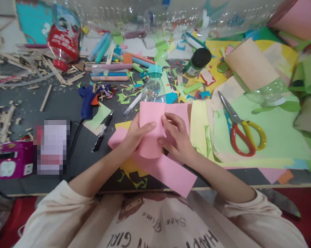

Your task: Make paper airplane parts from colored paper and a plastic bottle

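Observation:
A clear plastic bottle with a turquoise cap lies in front of me, its lower part wrapped in a sheet of pink paper. My left hand is closed round the wrapped bottle from the left, thumb across the paper. On the right side, the fingertips of my right hand press along the pink paper's edge. Another pink sheet lies under the wrapped bottle and reaches the table's front edge. The bottle's far side and some left fingers are hidden.
Red-and-yellow scissors rest on green paper at the right. At the left are a blue glue gun, a black pen and a phone. Behind stand a green jar and a red-labelled bottle among paper scraps.

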The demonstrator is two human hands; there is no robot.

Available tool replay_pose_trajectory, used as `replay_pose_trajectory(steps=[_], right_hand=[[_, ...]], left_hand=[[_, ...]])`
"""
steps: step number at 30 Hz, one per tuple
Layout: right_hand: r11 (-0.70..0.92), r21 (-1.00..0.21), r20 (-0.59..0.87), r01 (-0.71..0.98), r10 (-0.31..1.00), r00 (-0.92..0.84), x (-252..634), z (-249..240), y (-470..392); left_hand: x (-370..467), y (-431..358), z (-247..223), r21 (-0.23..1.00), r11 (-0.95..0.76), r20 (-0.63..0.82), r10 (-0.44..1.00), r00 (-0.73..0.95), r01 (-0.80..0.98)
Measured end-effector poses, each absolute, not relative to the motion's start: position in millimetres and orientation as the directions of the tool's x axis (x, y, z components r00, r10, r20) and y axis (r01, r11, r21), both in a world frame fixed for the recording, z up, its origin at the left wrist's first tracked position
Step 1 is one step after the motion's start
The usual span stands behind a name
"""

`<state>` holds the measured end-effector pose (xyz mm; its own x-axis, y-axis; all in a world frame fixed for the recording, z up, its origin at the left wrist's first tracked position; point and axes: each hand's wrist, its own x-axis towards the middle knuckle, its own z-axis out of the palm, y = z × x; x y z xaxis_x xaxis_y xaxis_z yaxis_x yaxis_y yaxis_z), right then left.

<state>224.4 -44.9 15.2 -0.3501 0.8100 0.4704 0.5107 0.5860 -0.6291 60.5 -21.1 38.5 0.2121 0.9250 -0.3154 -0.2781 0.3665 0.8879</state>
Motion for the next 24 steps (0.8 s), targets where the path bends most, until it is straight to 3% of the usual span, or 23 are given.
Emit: replay_pose_trajectory(steps=[9, 13, 16, 19, 21, 24], right_hand=[[0.603, -0.618, 0.395, 0.505, 0.793, -0.463, 224, 13, -43], [0.642, -0.554, 0.497, 0.530, 0.766, -0.408, 230, 18, -45], [0.783, -0.444, 0.654, 0.436, 0.616, -0.438, 232, 20, -51], [0.883, -0.371, 0.618, 0.287, 0.465, -0.634, 228, 15, -53], [0.801, -0.455, 0.479, 0.390, 0.589, -0.651, 225, 10, -50], [0.556, -0.603, 0.286, 0.572, 0.820, -0.495, 226, 1, -45]], left_hand=[[56, -14, 35, 0.932, 0.322, -0.296, 0.941, 0.163, -0.167], [52, -8, 31, 0.901, 0.362, -0.359, 0.931, 0.058, -0.237], [48, -3, 35, 0.856, 0.366, -0.405, 0.914, -0.033, -0.365], [45, 1, 41, 0.821, 0.342, -0.424, 0.902, -0.086, -0.457], [43, 2, 42, 0.816, 0.320, -0.410, 0.907, -0.092, -0.481], [43, 0, 38, 0.847, 0.342, -0.385, 0.922, -0.027, -0.407]])
